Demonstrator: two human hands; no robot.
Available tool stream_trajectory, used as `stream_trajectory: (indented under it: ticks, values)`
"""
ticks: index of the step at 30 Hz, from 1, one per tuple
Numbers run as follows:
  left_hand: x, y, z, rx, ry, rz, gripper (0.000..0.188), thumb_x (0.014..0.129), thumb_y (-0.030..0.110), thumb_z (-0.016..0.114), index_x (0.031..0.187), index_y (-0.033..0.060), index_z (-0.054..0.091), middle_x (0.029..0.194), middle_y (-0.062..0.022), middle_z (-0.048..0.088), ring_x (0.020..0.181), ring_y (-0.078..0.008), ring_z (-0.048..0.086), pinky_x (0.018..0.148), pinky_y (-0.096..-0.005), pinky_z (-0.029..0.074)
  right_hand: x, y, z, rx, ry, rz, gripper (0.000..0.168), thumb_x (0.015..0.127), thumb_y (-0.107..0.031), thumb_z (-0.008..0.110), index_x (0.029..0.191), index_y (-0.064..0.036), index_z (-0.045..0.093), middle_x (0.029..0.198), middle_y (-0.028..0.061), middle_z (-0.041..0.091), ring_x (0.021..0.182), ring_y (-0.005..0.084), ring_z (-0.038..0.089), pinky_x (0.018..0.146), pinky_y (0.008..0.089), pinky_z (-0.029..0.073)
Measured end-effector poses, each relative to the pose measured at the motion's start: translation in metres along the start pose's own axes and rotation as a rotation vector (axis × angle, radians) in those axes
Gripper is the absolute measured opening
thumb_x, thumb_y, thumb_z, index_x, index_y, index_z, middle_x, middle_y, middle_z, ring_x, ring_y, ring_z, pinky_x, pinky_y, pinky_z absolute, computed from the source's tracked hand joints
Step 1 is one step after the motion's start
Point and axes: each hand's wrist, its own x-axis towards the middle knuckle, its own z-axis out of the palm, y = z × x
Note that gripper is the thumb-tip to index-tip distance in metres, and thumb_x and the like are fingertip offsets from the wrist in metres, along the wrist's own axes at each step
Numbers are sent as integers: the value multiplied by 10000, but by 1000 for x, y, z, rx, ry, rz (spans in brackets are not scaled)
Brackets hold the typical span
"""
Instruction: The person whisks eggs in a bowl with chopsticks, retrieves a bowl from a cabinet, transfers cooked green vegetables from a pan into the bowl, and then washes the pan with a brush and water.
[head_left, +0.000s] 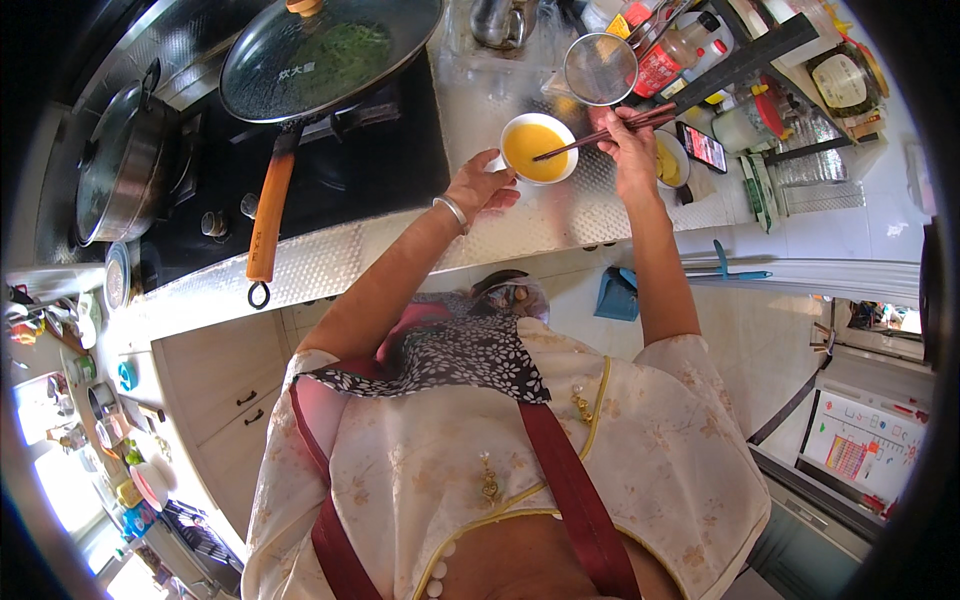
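My left hand (484, 187) grips the rim and side of a white bowl (567, 171) of yellow liquid that looks like beaten egg. Dark wooden chopsticks (589, 139) are held in my right hand (631, 150), their tips dipped in the yellow liquid (531, 150). Just beyond the right hand is a round wire strainer (601, 69). Partly hidden by my right wrist, a second white bowl (683, 161) holds yellow pieces. To the left, a wok with a glass lid (255, 86) covers something green on the stove, its wooden handle (270, 214) pointing towards me.
A lidded steel pot (124, 165) stands on the black stove (405, 150) at far left. Bottles (667, 60), a red-lidded jar (739, 124) and a lit phone (702, 147) are at the right, beside a dark rack (742, 60). A metal pitcher (501, 22) stands at the back.
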Motion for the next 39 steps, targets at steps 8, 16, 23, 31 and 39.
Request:
stream_trajectory:
  ticks: [8, 16, 23, 31, 39]
  values:
    - [-1, -1, -2, 12, 10, 8, 595, 810, 171, 600, 1293, 53, 274, 912, -141, 597, 744, -194, 620, 662, -307, 518, -1, 2, -2, 114, 26, 48, 230, 783, -162, 629, 981, -134, 515, 890, 15, 588, 840, 114, 562, 613, 246, 433]
    - [-3, -3, -3, -15, -5, 14, 611, 802, 161, 609, 1299, 62, 269, 918, -145, 591, 755, -202, 615, 672, -307, 512, 2, 5, -10, 191, -4, 110, 232, 791, -132, 610, 1001, -147, 514, 897, 23, 593, 843, 125, 561, 650, 264, 419]
    - [-5, -3, -3, 1, 11, 0, 642, 791, 155, 621, 1303, 48, 247, 916, -147, 590, 751, -200, 614, 662, -311, 515, -1, 6, -12, 224, -1, 156, 276, 776, -143, 629, 1030, -142, 521, 858, 17, 588, 744, 111, 537, 634, 261, 425]
    - [-9, -4, -4, -23, 1, 12, 649, 791, 134, 615, 1310, 48, 234, 906, -142, 591, 738, -197, 616, 642, -303, 517, -4, 17, -23, 240, -2, 198, 226, 780, -175, 630, 986, -122, 553, 846, 16, 583, 756, 114, 532, 624, 255, 429]
    - [-3, -1, 0, -49, -51, 51, 605, 809, 133, 594, 1301, 41, 255, 914, -151, 589, 759, -208, 621, 662, -300, 521, -5, 12, -24, 241, -65, 151, 177, 813, -171, 588, 983, -144, 549, 865, -12, 578, 760, 94, 521, 625, 234, 397]
